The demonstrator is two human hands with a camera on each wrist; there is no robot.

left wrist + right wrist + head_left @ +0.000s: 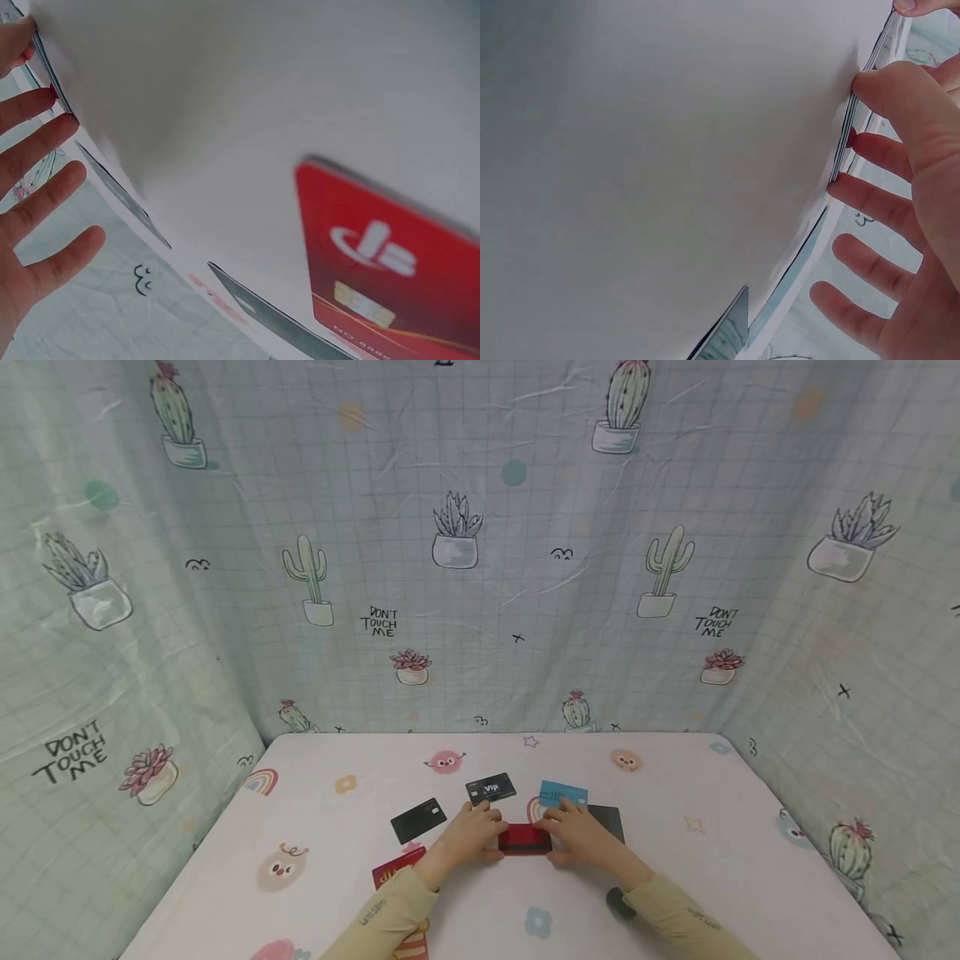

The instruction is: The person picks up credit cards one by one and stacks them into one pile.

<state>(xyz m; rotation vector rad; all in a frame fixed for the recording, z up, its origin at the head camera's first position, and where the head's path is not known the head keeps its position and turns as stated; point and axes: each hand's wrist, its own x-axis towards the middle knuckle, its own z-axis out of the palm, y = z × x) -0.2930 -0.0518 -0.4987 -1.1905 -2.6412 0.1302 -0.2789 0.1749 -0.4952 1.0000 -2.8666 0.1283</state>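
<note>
In the head view, a small flat stack of cards (524, 838), red on top with a dark band, lies on the table between both hands. My left hand (467, 835) grips its left end, and my right hand (583, 837) holds the right end, thumbs toward the near edge. Thin layers of the stack (845, 139) show edge-on in the right wrist view; its far side is hidden. A blue card (564, 792) lies just beyond the right hand, with a dark grey card (609, 821) beside it. Beyond the left hand is a black "Vip" card (491, 787).
Left of the hands lies a black card (418, 820). A red card (393, 867) is partly under the left forearm, and an orange striped card (414, 945) sits nearer. By the right sleeve is a dark rounded object (618, 903). Patterned curtains surround the table (330, 877).
</note>
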